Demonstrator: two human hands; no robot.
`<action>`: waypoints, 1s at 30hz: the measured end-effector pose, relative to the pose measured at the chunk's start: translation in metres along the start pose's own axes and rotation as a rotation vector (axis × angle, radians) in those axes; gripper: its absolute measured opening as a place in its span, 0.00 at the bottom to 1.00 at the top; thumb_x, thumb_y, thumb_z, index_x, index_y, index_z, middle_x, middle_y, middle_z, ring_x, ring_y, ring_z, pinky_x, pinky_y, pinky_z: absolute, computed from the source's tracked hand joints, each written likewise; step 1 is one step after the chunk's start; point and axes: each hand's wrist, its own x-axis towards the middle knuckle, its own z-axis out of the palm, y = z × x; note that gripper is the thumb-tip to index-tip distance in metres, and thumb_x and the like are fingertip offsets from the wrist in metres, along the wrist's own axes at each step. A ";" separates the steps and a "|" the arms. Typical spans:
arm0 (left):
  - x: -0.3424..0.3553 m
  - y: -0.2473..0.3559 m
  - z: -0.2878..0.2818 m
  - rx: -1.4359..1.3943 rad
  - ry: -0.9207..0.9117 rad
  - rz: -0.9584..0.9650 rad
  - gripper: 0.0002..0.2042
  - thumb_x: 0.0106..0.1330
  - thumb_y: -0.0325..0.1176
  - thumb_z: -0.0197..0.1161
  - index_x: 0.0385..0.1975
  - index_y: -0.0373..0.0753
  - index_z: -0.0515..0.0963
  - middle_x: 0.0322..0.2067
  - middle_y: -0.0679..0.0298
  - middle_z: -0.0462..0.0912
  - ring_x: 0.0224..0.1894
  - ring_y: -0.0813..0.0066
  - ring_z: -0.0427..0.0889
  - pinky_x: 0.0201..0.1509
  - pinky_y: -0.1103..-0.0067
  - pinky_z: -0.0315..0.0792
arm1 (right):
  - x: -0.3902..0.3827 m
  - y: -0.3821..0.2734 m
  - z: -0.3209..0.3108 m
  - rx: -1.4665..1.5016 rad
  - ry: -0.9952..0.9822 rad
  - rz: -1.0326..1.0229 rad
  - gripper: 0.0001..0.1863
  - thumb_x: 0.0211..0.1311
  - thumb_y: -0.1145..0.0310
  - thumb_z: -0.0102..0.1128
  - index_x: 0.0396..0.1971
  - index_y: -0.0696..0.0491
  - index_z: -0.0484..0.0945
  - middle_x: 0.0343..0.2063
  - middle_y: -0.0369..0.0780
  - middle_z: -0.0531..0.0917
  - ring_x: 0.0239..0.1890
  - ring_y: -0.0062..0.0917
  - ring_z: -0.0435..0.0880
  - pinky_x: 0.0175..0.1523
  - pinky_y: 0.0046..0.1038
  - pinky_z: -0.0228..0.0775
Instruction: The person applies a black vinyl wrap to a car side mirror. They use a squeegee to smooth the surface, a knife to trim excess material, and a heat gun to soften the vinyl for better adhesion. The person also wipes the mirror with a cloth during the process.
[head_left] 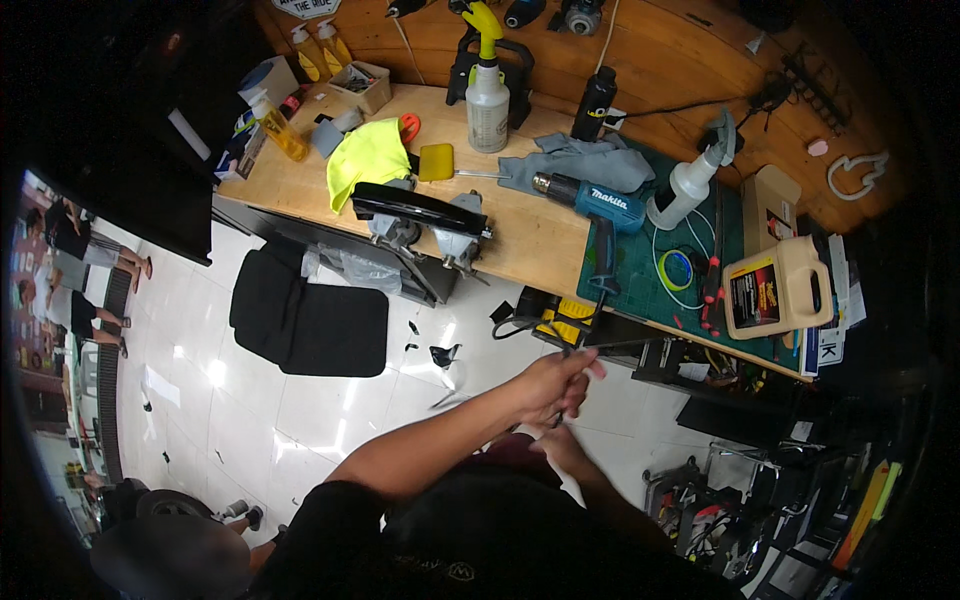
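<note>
My left hand [556, 388] is in front of the bench edge, its fingers bent around a black cord [597, 307]. That cord hangs from the handle of a blue and black heat gun [606, 210] lying on the bench. My right hand [560, 442] is just below the left, mostly covered by it and blurred, so its fingers do not show. Left of the heat gun, a glossy black curved part [418, 211] rests on grey metal clamps [462, 245] at the bench's front edge. A yellow block [437, 162] and a bright yellow cloth [368, 158] lie behind it.
The wooden bench [520, 258] also bears a spray bottle [488, 108], a grey cloth [585, 162], a white sprayer [684, 190] and a beige jug [775, 287] on a green mat [640, 285]. A black chair [310, 315] stands on the tiled floor at left. Another person [170, 555] is at lower left.
</note>
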 end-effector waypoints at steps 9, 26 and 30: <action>-0.084 -0.090 -0.067 0.673 -0.498 -0.272 0.40 0.68 0.69 0.30 0.50 0.37 0.76 0.27 0.62 0.81 0.37 0.68 0.77 0.42 0.73 0.70 | -0.059 -0.151 0.042 0.365 0.343 -0.444 0.14 0.72 0.59 0.47 0.27 0.51 0.71 0.15 0.33 0.69 0.20 0.24 0.73 0.32 0.26 0.70; -0.205 -0.221 -0.251 1.596 0.733 0.288 0.15 0.71 0.42 0.49 0.30 0.37 0.75 0.28 0.46 0.80 0.34 0.45 0.80 0.38 0.58 0.73 | -0.410 -0.053 -0.282 -1.436 1.541 0.206 0.12 0.61 0.64 0.50 0.37 0.56 0.77 0.25 0.41 0.79 0.26 0.31 0.79 0.32 0.33 0.73; -0.198 -0.146 -0.152 1.700 0.790 0.470 0.14 0.69 0.41 0.54 0.27 0.37 0.73 0.26 0.49 0.80 0.31 0.47 0.80 0.34 0.59 0.73 | -0.216 -0.002 -0.174 -1.404 1.104 0.187 0.21 0.65 0.59 0.52 0.49 0.60 0.75 0.45 0.51 0.81 0.45 0.42 0.81 0.50 0.38 0.72</action>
